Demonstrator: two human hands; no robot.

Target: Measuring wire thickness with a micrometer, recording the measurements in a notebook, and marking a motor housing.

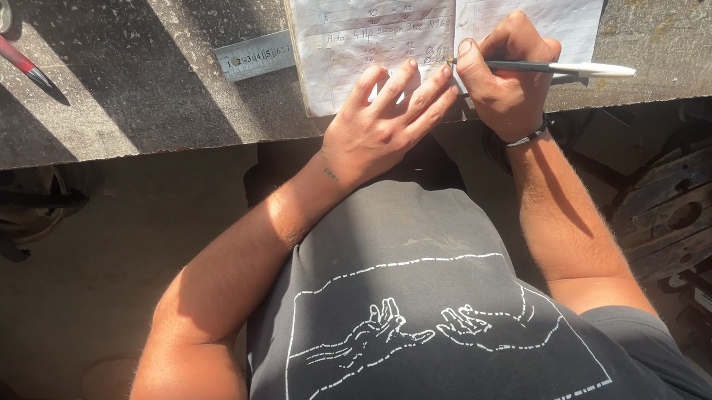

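Pencil [552,68], light and stiff, pinched near its tip in right hand [506,81], point at 9 o'clock on thin, tearable notebook [383,32]; left hand [383,123] flat, fingers spread, pinning it.

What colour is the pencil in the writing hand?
The pencil in the right hand has a dark green-black barrel with a white rear end, seen in the head view.

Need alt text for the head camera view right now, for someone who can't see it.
Seen from above, the right hand holds a pencil to an open notebook on a grey worktop, while the left hand lies flat on the page. A metal ruler lies left of the notebook.
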